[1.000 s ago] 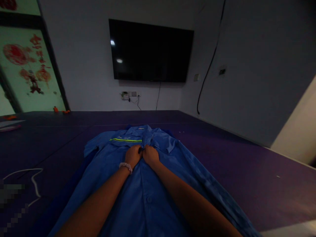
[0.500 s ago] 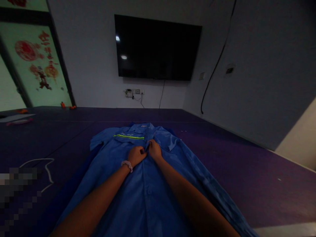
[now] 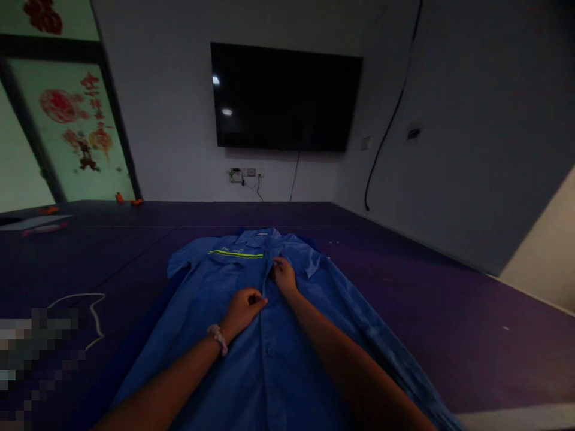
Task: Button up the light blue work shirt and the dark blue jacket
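Observation:
A blue work shirt [image 3: 215, 287] lies front up on the floor with its collar at the far end. A yellow-green stripe and white lettering run across its chest, above a pocket flap. My right hand [image 3: 284, 276] pinches the edge of the front placket at chest height. Lower down, my left hand [image 3: 243, 308], with a scrunchie [image 3: 218, 339] round its wrist, has thumb and finger closed at the placket's edge. A button [image 3: 270, 350] shows on the placket below both hands. Darker blue cloth [image 3: 155, 314] lies under the shirt.
Purple flooring [image 3: 426, 311] surrounds the shirt. On the left lie a white cord [image 3: 96, 314] and a pink-edged flat item [image 3: 45, 228]; small orange objects [image 3: 136, 202] sit by the door. A television [image 3: 285, 99] hangs on the far wall, and a black cable [image 3: 390, 129] hangs at right.
My left hand has moved down and toward me along the placket, away from my right hand. The right hand stays at the placket's edge. The view has tilted up slightly.

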Tool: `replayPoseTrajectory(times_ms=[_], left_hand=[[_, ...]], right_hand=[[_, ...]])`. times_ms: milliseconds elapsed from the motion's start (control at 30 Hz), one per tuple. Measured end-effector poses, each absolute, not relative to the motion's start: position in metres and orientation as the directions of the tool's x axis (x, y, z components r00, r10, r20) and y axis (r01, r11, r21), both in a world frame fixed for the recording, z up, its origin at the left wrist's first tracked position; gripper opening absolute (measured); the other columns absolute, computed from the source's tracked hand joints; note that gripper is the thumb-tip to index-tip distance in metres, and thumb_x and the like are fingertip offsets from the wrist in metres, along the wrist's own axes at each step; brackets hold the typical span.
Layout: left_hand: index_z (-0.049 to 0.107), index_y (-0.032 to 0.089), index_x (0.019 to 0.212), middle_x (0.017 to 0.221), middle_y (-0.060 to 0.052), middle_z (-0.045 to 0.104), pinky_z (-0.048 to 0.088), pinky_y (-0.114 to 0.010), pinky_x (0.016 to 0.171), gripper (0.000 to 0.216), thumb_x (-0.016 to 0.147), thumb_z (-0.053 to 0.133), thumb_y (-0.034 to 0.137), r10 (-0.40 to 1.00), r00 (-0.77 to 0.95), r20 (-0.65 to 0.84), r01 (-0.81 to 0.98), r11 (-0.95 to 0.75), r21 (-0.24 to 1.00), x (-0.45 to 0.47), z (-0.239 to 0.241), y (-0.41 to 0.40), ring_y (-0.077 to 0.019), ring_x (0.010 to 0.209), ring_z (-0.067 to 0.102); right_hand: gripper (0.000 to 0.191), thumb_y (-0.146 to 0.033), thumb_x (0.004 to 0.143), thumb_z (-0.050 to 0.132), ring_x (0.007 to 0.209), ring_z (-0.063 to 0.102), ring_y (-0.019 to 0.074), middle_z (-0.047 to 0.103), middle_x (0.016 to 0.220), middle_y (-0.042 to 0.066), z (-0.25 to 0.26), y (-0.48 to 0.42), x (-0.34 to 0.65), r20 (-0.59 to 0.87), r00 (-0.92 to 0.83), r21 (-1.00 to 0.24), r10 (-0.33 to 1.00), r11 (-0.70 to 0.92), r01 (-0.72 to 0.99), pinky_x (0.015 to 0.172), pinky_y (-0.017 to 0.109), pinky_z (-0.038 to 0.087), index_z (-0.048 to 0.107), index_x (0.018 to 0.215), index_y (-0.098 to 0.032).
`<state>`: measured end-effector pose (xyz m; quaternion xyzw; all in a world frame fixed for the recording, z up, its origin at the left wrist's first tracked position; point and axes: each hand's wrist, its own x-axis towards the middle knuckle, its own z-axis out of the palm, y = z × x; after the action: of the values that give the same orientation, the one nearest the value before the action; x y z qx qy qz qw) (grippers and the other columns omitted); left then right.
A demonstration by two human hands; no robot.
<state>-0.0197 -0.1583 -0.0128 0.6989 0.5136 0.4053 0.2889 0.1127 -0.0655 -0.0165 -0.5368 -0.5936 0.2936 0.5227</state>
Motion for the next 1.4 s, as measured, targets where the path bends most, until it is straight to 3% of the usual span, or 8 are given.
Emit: replayPoseTrajectory(times_ms=[100, 167, 333, 433, 533, 800, 1133, 1400], left_hand=[[0.057, 0.014, 0.063, 0.059, 0.001, 0.053, 0.035, -0.022, 0.056, 0.022, 0.068, 0.053, 0.035, 0.95, 0.172, 0.262, 0.477, -0.313, 0.821, -0.021, -0.011, -0.157, -0.0116, 0.057, 0.047], [0.057, 0.014, 0.062, 0.057, 0.001, 0.052, 0.034, -0.022, 0.054, 0.022, 0.069, 0.052, 0.034, 0.951, 0.175, 0.256, 0.5, -0.31, 0.809, -0.02, -0.01, -0.156, -0.0115, 0.056, 0.047], [0.055, 0.014, 0.058, 0.055, 0.001, 0.052, 0.029, -0.022, 0.053, 0.023, 0.073, 0.047, 0.029, 0.977, 0.094, 0.193, 0.653, -0.207, 0.729, -0.007, -0.007, -0.155, -0.0111, 0.054, 0.047], [0.056, 0.014, 0.058, 0.055, 0.001, 0.053, 0.028, -0.021, 0.052, 0.021, 0.074, 0.046, 0.025, 0.985, 0.034, 0.169, 0.699, -0.145, 0.701, -0.003, -0.007, -0.153, -0.0108, 0.055, 0.046], [0.056, 0.014, 0.059, 0.056, 0.001, 0.053, 0.03, -0.02, 0.052, 0.024, 0.075, 0.046, 0.028, 0.979, 0.065, 0.192, 0.604, -0.192, 0.773, -0.006, -0.009, -0.153, -0.0107, 0.055, 0.045], [0.056, 0.013, 0.062, 0.06, 0.001, 0.052, 0.035, -0.02, 0.054, 0.029, 0.071, 0.05, 0.04, 0.974, 0.142, 0.178, 0.313, -0.215, 0.925, -0.016, -0.009, -0.159, -0.011, 0.058, 0.045], [0.058, 0.013, 0.064, 0.06, 0.0, 0.052, 0.034, -0.02, 0.054, 0.032, 0.07, 0.051, 0.044, 0.973, 0.148, 0.175, 0.354, -0.217, 0.91, -0.019, -0.007, -0.159, -0.0113, 0.058, 0.045], [0.06, 0.013, 0.064, 0.06, 0.0, 0.054, 0.035, -0.02, 0.054, 0.028, 0.069, 0.051, 0.038, 0.966, 0.175, 0.19, 0.355, -0.242, 0.903, -0.021, -0.008, -0.158, -0.0115, 0.058, 0.047]], right_hand=[[0.037, -0.019, 0.077, 0.041, 0.057, 0.058, 0.0123, 0.063, 0.077, 0.005, -0.019, -0.079, 0.115, 0.209, 0.121, -0.97, 0.97, 0.189, 0.153, 0.056, 0.024, 0.048, 0.048, 0.113, -0.011], [0.034, -0.017, 0.073, 0.047, 0.056, 0.058, 0.0125, 0.063, 0.072, 0.004, -0.022, -0.093, 0.121, 0.195, 0.086, -0.976, 0.977, 0.184, 0.12, 0.057, 0.024, 0.048, 0.053, 0.106, -0.01], [0.014, -0.025, 0.069, 0.058, 0.064, 0.06, 0.0153, 0.065, 0.069, 0.004, -0.029, -0.132, 0.141, 0.302, -0.126, -0.896, 0.945, 0.327, 0.301, 0.063, 0.026, 0.048, 0.066, 0.073, -0.014], [0.014, -0.026, 0.07, 0.059, 0.067, 0.059, 0.0145, 0.065, 0.07, 0.004, -0.024, -0.145, 0.145, 0.358, -0.234, -0.798, 0.904, 0.427, 0.425, 0.063, 0.024, 0.045, 0.068, 0.069, -0.015], [0.016, -0.029, 0.071, 0.06, 0.067, 0.058, 0.0138, 0.065, 0.07, 0.003, -0.019, -0.147, 0.143, 0.359, -0.296, -0.741, 0.885, 0.463, 0.487, 0.061, 0.022, 0.043, 0.07, 0.073, -0.017], [0.021, -0.033, 0.067, 0.064, 0.062, 0.055, 0.0117, 0.065, 0.072, 0.003, -0.017, -0.145, 0.14, 0.319, -0.276, -0.774, 0.907, 0.418, 0.476, 0.056, 0.021, 0.041, 0.068, 0.076, -0.015], [0.016, -0.026, 0.068, 0.062, 0.061, 0.058, 0.0119, 0.065, 0.069, 0.002, -0.024, -0.14, 0.143, 0.263, -0.288, -0.874, 0.921, 0.354, 0.333, 0.058, 0.022, 0.044, 0.066, 0.076, -0.014], [0.016, -0.024, 0.075, 0.055, 0.07, 0.059, 0.0135, 0.066, 0.075, 0.004, -0.013, -0.148, 0.142, 0.337, -0.303, -0.754, 0.891, 0.448, 0.48, 0.064, 0.022, 0.044, 0.068, 0.074, -0.014]])
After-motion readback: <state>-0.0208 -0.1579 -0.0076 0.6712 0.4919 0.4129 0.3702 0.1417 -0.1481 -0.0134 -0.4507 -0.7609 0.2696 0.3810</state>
